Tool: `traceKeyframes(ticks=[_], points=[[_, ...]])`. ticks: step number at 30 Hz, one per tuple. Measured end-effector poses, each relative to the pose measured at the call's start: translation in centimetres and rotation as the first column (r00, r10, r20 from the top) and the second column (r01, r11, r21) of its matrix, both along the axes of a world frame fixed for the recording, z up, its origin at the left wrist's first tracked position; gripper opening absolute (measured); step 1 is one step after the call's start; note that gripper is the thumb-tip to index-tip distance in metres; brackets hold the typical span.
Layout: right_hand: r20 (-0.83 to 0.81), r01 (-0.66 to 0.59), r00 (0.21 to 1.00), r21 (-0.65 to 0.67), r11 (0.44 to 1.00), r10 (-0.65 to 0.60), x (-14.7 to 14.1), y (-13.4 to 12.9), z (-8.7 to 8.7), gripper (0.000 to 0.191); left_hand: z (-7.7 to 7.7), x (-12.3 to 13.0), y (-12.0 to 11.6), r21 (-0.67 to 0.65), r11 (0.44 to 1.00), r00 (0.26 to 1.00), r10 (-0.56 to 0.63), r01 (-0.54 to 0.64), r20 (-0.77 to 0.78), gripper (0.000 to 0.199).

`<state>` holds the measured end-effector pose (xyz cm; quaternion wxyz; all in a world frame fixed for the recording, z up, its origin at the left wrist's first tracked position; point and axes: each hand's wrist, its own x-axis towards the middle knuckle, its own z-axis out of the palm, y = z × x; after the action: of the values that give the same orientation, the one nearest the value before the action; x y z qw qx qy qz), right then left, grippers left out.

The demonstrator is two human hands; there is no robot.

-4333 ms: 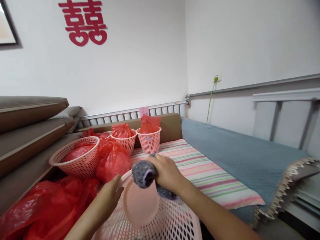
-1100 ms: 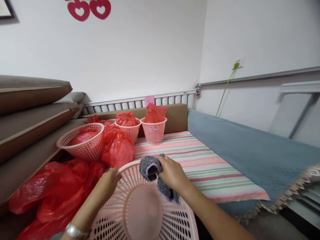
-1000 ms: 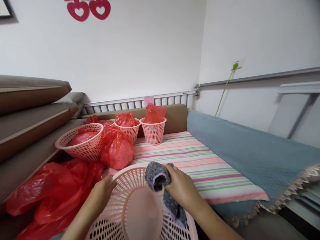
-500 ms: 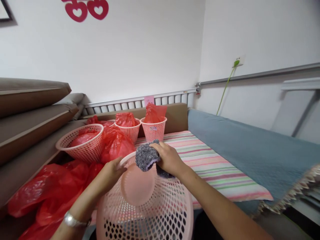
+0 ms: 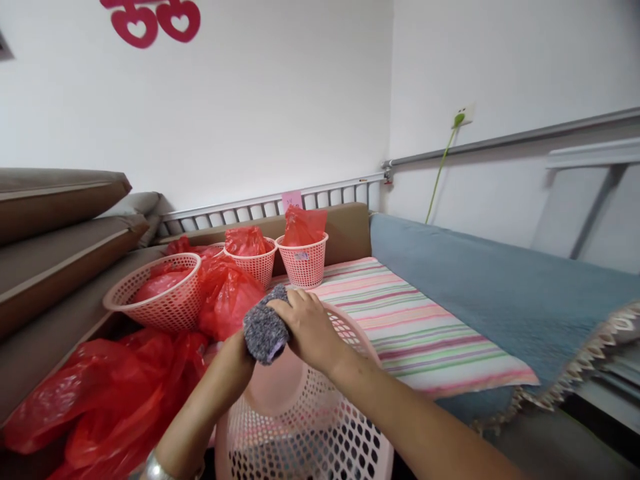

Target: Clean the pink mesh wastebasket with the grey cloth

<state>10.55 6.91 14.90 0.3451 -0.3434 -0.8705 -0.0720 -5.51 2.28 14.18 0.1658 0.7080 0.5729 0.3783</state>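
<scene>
A pink plastic basket (image 5: 320, 417) with a perforated wall is tilted in front of me, its open mouth facing me. At its far left rim my left hand (image 5: 240, 353) holds on, fingers partly hidden behind a cloth. My right hand (image 5: 305, 327) is closed on that fuzzy dark grey cloth (image 5: 265, 327), which has a light purple edge. The cloth lies over the basket's rim and touches or overlaps my left hand. Through the mouth, the round solid bottom of the basket shows.
Smaller pink baskets (image 5: 303, 263) with red plastic bags stand at the back. A wide basket (image 5: 175, 303) and crumpled red bags (image 5: 115, 393) lie left, beside stacked cushions (image 5: 60, 247). A striped cloth (image 5: 400, 320) covers the seat; a blue-covered backrest (image 5: 475, 280) runs along the right.
My right hand has moved the grey cloth left along the basket rim, up against my left hand. The basket has shifted slightly right in view, while the background has slid slightly left.
</scene>
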Motion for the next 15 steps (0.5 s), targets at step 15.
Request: traceKeyframes(ticks=[15], points=[[-0.289, 0.282, 0.866, -0.389, 0.877, -0.407, 7.7, 2.3, -7.6, 0.031, -0.7, -1.3, -2.6, -0.019, 0.992, 0.99, 0.125, -0.124, 0.066, 0.04]])
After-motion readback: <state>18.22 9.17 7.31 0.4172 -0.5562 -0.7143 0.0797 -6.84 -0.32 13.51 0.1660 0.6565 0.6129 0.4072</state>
